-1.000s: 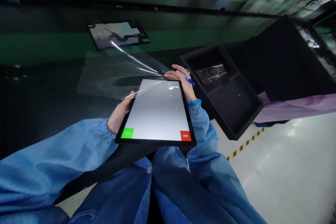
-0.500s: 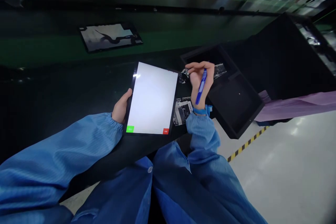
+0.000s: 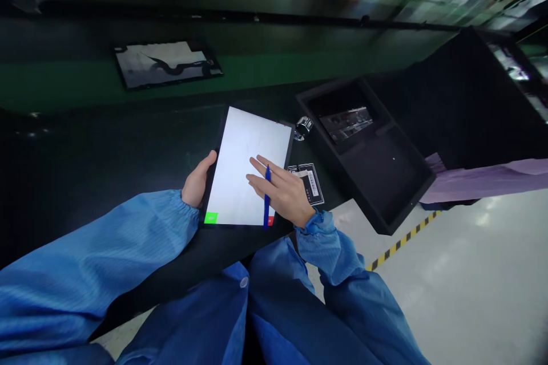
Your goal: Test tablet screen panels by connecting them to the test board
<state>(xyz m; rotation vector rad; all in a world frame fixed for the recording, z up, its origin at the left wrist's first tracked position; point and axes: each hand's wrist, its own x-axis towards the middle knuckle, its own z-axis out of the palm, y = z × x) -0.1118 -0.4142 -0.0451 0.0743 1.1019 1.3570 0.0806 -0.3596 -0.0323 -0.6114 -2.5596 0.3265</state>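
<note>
A person in blue work sleeves sits at the near edge of a dark surface, seen from a head-worn camera looking down.

The left hand is clamped on the left edge of a tablet, thumb on top. The tablet rests at the near edge of the surface, tilted toward the person. Its screen glows white, with a small green button in the lower left corner.

The right hand lies flat on the lower right of the screen, fingers stretched out and slightly apart. A blue pen is pinched between two of them.

A second ago a clear film was being pulled away from the screen. Half a second ago the right hand was raised off the tablet, and the film was no longer in view. Now the hand has come down onto the glass, so it seems the work has moved from peeling to touching the bare screen.

Just right of the tablet lies a barcode label, and beyond it a small shiny metal piece. A black tray sits at the right end of the surface. Another panel lies flat toward the far edge.
</note>
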